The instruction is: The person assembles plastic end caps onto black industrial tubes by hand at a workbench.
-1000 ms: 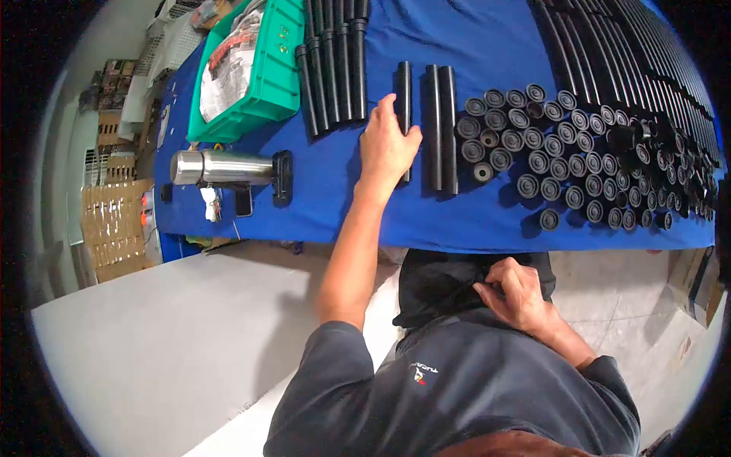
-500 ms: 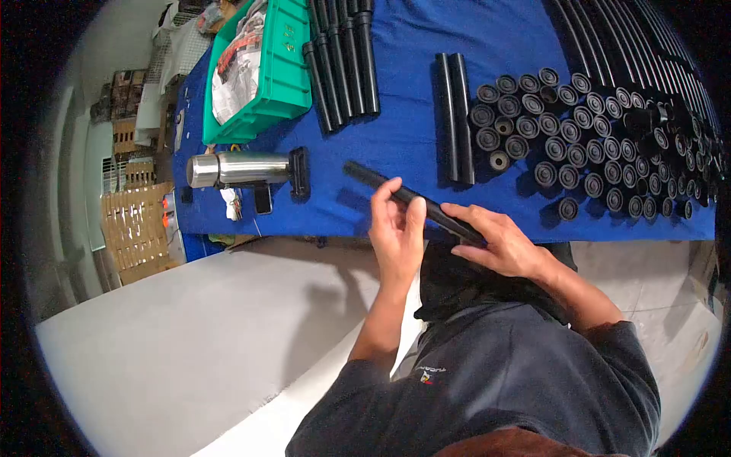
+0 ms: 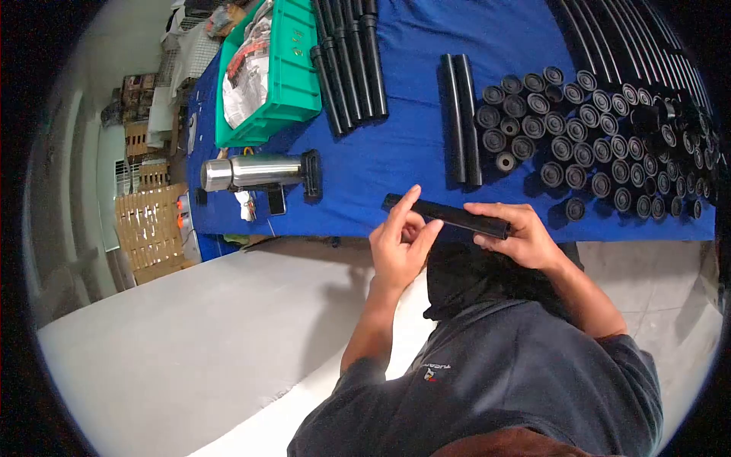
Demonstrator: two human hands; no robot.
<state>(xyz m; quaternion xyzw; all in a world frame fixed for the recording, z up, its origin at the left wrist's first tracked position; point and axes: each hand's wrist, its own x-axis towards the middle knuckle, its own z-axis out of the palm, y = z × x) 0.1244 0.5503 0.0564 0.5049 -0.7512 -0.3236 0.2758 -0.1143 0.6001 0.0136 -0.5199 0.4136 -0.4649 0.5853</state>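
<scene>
Tube: just swung flatter, so it spans both my hands.
Right hand: gripping one end.
Left hand: fingers touching; grip, I cannot tell.

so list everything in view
cloth: 1, blue, upper centre
crate: 1, green, upper left
paper: some, whitish, in crate
grouped tubes: several, black, by crate
loose tubes: 2, black, upper centre
long tubes: many, black, upper right
round parts: dozens, mostly black, right
bottle: 1, silver, below crate
phone-like item: 1, dark, below bottle
cardboard: some, brown, left
held tube: 1, black, centre
shirt: 1, dark, bottom
left hand: 1, bare, at tube
right hand: 1, bare, gripping tube
</scene>
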